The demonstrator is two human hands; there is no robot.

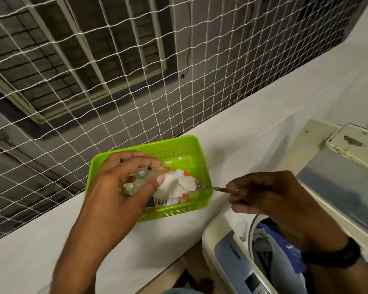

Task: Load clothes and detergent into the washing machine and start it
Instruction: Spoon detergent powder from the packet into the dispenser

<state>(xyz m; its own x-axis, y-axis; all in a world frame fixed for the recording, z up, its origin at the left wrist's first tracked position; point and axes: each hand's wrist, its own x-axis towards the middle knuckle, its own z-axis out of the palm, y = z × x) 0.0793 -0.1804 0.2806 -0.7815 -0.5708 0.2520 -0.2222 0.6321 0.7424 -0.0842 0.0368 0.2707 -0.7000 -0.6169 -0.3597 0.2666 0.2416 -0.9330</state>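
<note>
Nearest the person, at the lower right, stands a top-loading washing machine (227,249) with a cream body and a blue-grey panel. Its lid (336,187) is swung up and back. Blue and grey clothes (270,247) lie in the drum, partly hidden by the right forearm, which wears a black wristband (336,254).

Above the machine's edge, the right hand (270,196) pinches the handle end of a metal spoon (200,185) between its curled fingers and thumb. The bowl of the spoon carries a heap of white detergent powder (189,183).

The left hand (123,183) grips the clear, crumpled top of a detergent packet (168,187), with the thumb pressed against the fingers. The packet stands in a bright green perforated basket (179,149), and the spoon's bowl sits at its mouth.

The basket rests on a broad white ledge (40,240), scuffed and slightly dusty, which runs diagonally past the machine.

A white knotted net (136,81) is stretched along the far edge of the ledge. Through it shows a dim grey building wall with a barred window (72,60).
</note>
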